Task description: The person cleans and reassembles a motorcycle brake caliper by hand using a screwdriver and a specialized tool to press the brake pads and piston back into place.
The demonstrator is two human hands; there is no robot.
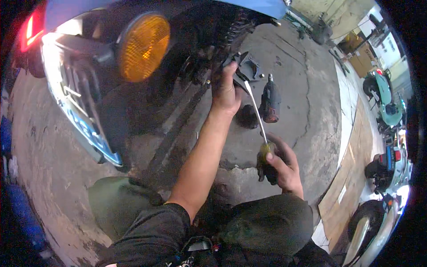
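My left hand [226,91] grips a dark metal part [247,66], which looks like a brake caliper bracket, beneath the scooter's coil spring [235,26]. In my right hand [284,167] is a screwdriver [253,102] with a yellow handle, its shaft angled up to the part at my left hand. A black and red power tool [271,104] with a socket tip lies on the floor just beyond the screwdriver. Beside it, a dark round object [244,116] sits partly behind the shaft.
Overhead at left hangs scooter bodywork with an amber reflector [144,46] and a glossy panel [75,95]. At right, parked scooters [391,102] line flattened cardboard [342,196] near boxes [360,60]. Cracked concrete floor [307,133] surrounds me, with my knees [267,227] low in view.
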